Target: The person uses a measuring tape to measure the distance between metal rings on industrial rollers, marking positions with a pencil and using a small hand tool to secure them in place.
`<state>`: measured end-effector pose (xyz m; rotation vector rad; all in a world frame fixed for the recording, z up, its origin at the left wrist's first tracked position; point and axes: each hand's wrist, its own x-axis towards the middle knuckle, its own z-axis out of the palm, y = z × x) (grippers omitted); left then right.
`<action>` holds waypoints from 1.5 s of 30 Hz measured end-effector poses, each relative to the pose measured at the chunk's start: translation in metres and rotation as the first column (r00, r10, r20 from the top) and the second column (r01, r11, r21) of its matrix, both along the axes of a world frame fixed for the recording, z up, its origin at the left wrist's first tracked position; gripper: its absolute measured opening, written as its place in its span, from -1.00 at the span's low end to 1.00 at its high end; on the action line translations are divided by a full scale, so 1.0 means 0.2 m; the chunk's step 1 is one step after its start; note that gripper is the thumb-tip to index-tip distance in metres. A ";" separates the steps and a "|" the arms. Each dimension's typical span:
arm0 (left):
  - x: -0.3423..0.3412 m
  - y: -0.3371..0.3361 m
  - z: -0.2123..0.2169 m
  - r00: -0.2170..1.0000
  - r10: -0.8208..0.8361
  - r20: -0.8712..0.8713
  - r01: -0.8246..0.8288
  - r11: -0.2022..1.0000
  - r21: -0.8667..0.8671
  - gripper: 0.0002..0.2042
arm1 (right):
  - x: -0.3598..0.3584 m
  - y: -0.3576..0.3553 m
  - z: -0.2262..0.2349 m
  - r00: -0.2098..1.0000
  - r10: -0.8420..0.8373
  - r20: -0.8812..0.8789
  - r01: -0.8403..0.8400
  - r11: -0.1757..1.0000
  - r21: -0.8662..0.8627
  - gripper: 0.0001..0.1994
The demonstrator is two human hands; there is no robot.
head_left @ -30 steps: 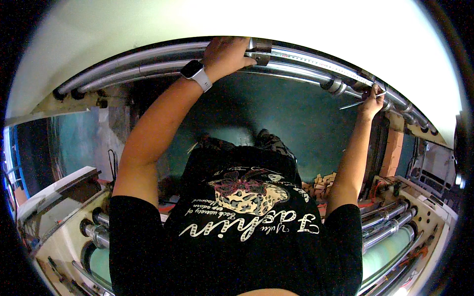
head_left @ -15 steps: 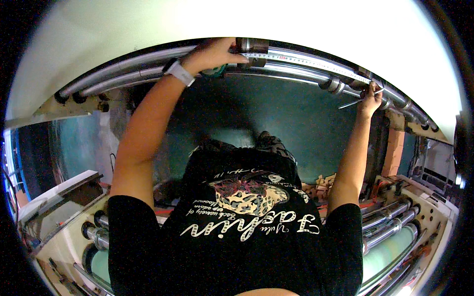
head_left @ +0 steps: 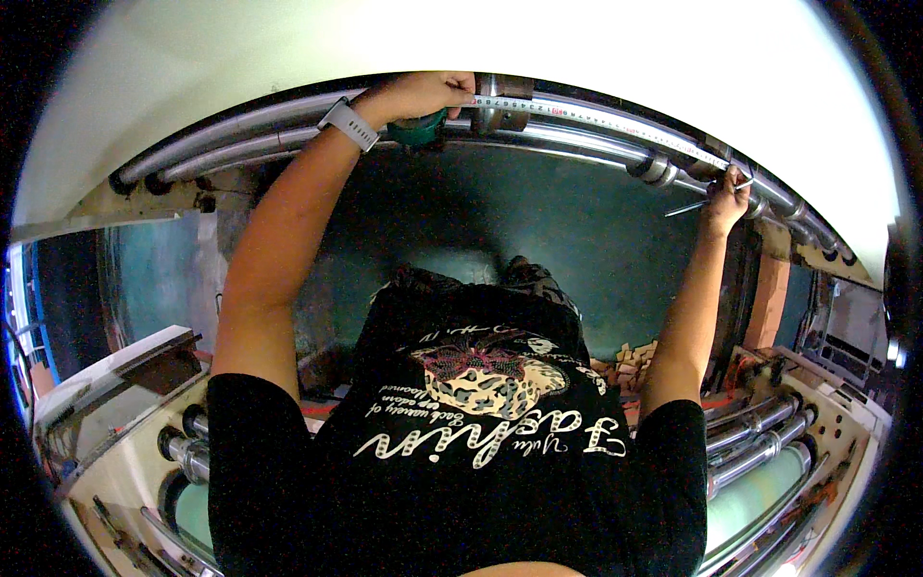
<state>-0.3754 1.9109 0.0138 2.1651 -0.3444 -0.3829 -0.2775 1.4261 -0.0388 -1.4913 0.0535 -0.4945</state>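
Note:
A white tape measure blade (head_left: 615,123) runs along the shiny metal shafts, across a dark collar (head_left: 504,104). At its left end, my left hand (head_left: 423,94) pinches the blade, and the green tape case (head_left: 417,129) hangs just below my fingers. My right hand (head_left: 728,200) is closed at the far right end of the blade, by another collar. A thin bent metal rod, like a hex key (head_left: 685,208), sticks out of my right fist. How the right fingers grip the blade's end is too small to tell.
A large white machine cover (head_left: 461,38) curves over the shafts (head_left: 250,125). Below them lies a dark green floor (head_left: 461,212). Behind me, another machine shows rollers (head_left: 760,452) at both sides, and a pile of small wooden blocks (head_left: 630,363) lies beside my right arm.
My left fingers have gone from spread beside the collar to pinched on the blade, left of it. More of the green case shows. My right hand has shifted slightly down and right.

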 end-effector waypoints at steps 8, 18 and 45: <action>0.00 0.00 -0.01 1.000 -0.002 -0.003 0.002 0.997 -0.077 -0.89 | 0.00 0.01 0.01 0.999 0.036 0.038 -0.037 0.999 0.009 -0.89; 0.01 -0.01 0.00 0.999 -0.018 -0.030 0.016 0.998 -0.059 -0.86 | 0.01 -0.02 -0.01 1.000 0.016 0.022 -0.016 1.000 -0.002 -0.90; -0.28 -0.06 -0.12 0.998 -0.052 0.045 0.050 0.998 0.047 -0.88 | -0.12 -0.16 -0.15 0.925 0.010 -0.381 -0.182 0.890 -0.419 -0.95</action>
